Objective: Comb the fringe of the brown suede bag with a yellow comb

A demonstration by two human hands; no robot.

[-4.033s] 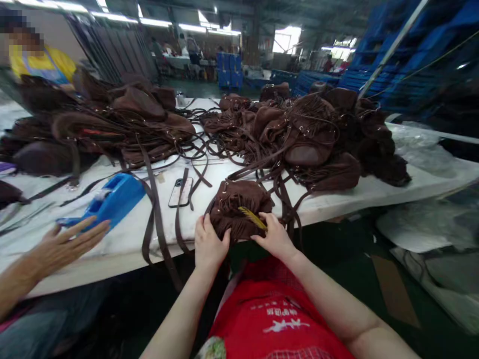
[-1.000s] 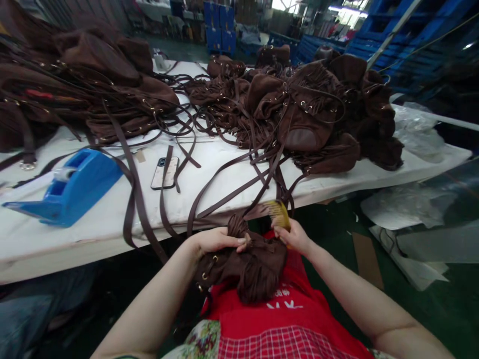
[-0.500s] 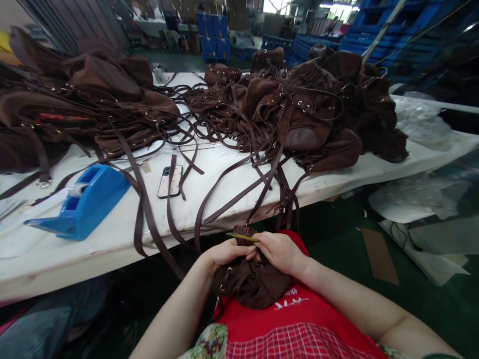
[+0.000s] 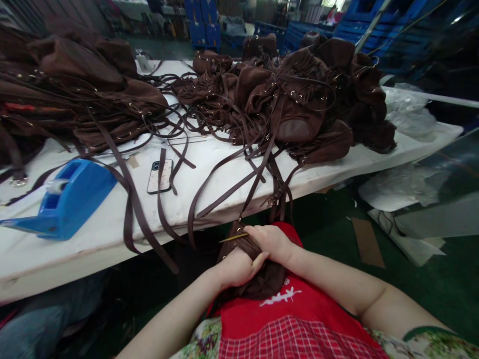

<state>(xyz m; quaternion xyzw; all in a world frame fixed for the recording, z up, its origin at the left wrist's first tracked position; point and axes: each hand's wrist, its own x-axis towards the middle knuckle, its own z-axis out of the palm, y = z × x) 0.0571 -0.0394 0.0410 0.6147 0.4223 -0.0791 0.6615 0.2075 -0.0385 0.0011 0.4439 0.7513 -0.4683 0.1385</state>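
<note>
A dark brown bag point(image 4: 267, 280) with gold eyelets lies in my lap against the red apron. My left hand point(image 4: 239, 267) is closed on its gathered fabric, thumb on top and fingertips hidden in the folds. From my right hand point(image 4: 271, 243), a thin yellow pointed tool point(image 4: 232, 238) sticks out to the left, above the bag's eyelet edge. The right fingers are closed round the tool and rest on the bag; its kind is hard to make out. One brown strap point(image 4: 251, 193) runs from the bag's top up onto the table.
Brown bags with straps form a left pile point(image 4: 86, 85) and a right pile point(image 4: 299, 99) on the white table point(image 4: 179, 199). A blue tape dispenser point(image 4: 80, 199) and a phone point(image 4: 154, 179) lie near the front edge. Cardboard point(image 4: 367, 243) and plastic sheeting point(image 4: 404, 189) are at the right.
My left hand has moved down and turned over the bag's fabric, and my right hand has shifted slightly left with the tool. The view has shifted, so the table items sit further left.
</note>
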